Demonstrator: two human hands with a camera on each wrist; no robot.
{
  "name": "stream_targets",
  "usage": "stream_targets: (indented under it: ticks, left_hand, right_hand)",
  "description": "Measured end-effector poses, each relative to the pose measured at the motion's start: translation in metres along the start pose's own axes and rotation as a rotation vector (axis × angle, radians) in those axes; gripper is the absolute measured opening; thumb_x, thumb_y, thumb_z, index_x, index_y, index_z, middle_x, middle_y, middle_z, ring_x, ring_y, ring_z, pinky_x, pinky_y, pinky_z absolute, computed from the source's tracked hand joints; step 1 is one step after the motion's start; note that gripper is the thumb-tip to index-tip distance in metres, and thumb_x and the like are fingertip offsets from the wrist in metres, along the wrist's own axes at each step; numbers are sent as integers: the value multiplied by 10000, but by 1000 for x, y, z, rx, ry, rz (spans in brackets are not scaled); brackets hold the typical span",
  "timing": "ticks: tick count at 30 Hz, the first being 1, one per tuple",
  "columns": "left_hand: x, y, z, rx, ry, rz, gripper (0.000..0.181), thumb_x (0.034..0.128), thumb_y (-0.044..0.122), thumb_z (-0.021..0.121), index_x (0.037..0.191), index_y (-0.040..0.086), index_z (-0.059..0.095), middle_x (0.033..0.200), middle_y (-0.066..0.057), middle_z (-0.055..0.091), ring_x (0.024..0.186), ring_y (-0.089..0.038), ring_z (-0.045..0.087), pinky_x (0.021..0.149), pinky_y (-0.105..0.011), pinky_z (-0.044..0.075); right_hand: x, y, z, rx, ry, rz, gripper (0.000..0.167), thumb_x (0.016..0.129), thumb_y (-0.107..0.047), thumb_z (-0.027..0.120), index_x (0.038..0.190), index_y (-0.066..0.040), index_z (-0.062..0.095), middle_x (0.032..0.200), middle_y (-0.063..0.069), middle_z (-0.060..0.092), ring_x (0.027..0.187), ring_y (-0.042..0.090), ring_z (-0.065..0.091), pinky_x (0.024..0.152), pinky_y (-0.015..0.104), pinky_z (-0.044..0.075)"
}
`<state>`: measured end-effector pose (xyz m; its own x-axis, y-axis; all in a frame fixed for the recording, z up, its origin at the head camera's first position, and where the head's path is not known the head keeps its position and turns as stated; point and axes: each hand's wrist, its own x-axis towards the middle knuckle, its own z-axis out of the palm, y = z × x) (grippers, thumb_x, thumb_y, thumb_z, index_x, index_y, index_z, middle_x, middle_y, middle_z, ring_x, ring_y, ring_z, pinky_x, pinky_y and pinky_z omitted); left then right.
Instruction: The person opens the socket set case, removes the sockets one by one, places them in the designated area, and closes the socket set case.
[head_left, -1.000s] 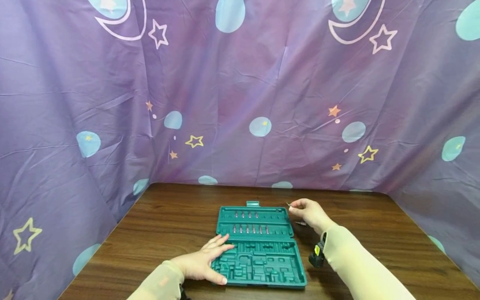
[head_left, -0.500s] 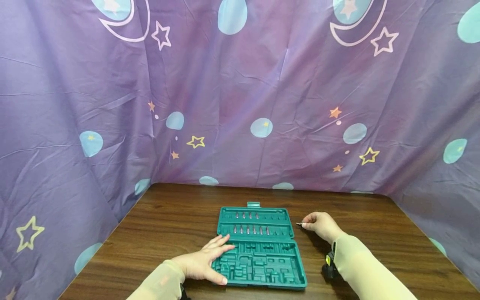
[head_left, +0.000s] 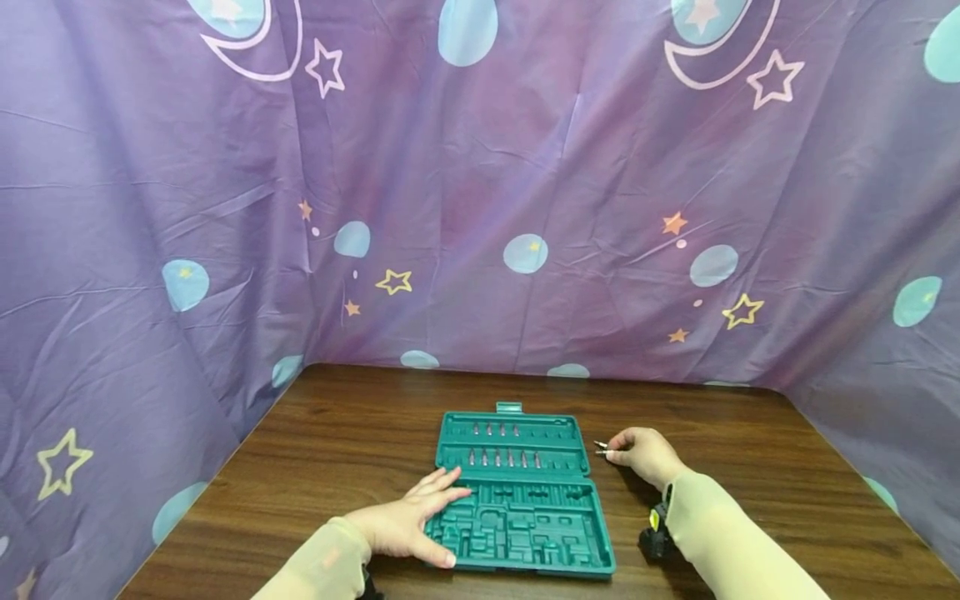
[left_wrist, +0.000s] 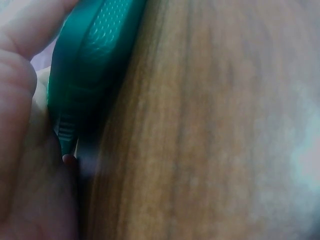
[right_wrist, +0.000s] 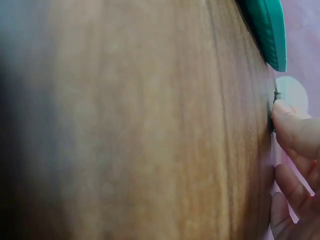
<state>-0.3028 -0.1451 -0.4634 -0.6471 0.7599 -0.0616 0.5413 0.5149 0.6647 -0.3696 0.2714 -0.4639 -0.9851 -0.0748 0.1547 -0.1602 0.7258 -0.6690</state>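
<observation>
An unfolded green plastic tool case lies on the table. Spread fingers of my left hand rest on its left edge, the thumb by the near corner; the left wrist view shows the hand against the case's green side. Right of the case, my right hand is low over the table, pinching small metal bits whose two thin ends jut from the fingertips. In the right wrist view the thumb presses a dark bit close to the tabletop; the far fingertips are partly hidden.
Two rows of screwdriver bits stand in the case's far half. Moulded recesses fill the near half. A latch sticks out at the far edge. Behind the wooden table hangs a purple curtain.
My right hand, holding one bit beside the case's far right corner, has moved right and nearer to a second bit on the table. Both now show at its fingertips. The left hand stays put.
</observation>
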Motion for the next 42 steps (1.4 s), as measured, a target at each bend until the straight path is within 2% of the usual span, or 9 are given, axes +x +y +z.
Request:
stream_targets:
  ticks: [7,17,28,34,42]
  left_hand:
    - [0,2,0,6,10,-3,872,781,437,753,1506,210,323,1616,-45,87,1468,-308,-9,1100,-635,86]
    - [0,1,-1,-2,-9,-16,871,791,443,745,1512,231,305,1619,-29,63,1469,-294,-27,1094,-645,95]
    - [0,-1,0,10,-5,-10,873,794,454,742,1513,224,304,1620,-31,61,1469,-292,-30,1096,-642,88]
    - [0,0,-2,24,4,-6,870,792,444,747,1511,226,309,1619,-33,70,1469,-293,-18,1098,-637,95]
    - [1,1,0,11,-8,-11,871,794,444,745,1513,219,308,1618,-36,72,1468,-301,-17,1098,-636,99]
  right_hand:
    - [-2,-3,-1,6,-10,23,136,741,-82,800,802,-50,683,835,43,652,786,173,538,745,339,404]
    - [-4,-5,-2,53,6,22,183,733,-95,813,822,-23,670,835,66,656,764,164,522,720,328,395]
    - [3,-11,-10,187,7,17,189,789,-69,764,874,59,654,776,63,655,685,147,552,622,282,437]
    - [19,-31,-13,212,36,-38,152,801,-128,753,844,-11,666,832,68,650,764,157,545,683,282,421]
    - [34,-75,11,251,62,17,161,834,-109,730,888,36,687,893,90,673,794,172,534,701,293,409]
